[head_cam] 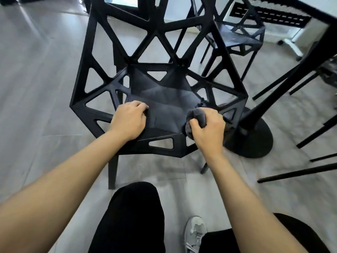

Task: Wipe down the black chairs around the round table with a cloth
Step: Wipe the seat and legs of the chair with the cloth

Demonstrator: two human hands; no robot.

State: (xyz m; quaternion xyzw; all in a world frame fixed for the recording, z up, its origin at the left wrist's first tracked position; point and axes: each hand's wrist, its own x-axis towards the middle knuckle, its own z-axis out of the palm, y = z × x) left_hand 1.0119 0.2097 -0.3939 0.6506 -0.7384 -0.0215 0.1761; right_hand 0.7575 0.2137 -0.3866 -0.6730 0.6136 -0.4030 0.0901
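- Front and centre is a black chair [160, 99], its frame all open triangles, seat facing the person and back rising away toward the top of the view.
- The left hand [128, 119] is down on the chair's seat near its left front corner, fingers curled under against the surface; nothing shows in its grasp.
- The right hand [207, 126] is at the seat's right front edge, fist wrapped tight around a bunched grey cloth [196, 118].
- The cloth bulges out of the fist on the thumb side and touches the seat's right front edge; part of it hangs just over that edge.
- Both bare forearms reach in from the bottom corners, one to each side of the seat.
- Below the chair, the person's black trousers [135, 216] fill the bottom middle, with a light grey sneaker [194, 234] on the floor beside them.
- Right of the chair stands a table's dark round base [253, 139], its column slanting up to a dark table edge [310, 11] at the top right.
- Behind the chair, up and to the right, a second black chair [237, 37] of the same pattern stands by the table.
- Thin black chair legs [300, 172] cross the floor at the far right.
- Everything sits on a pale grey plank floor [36, 88].
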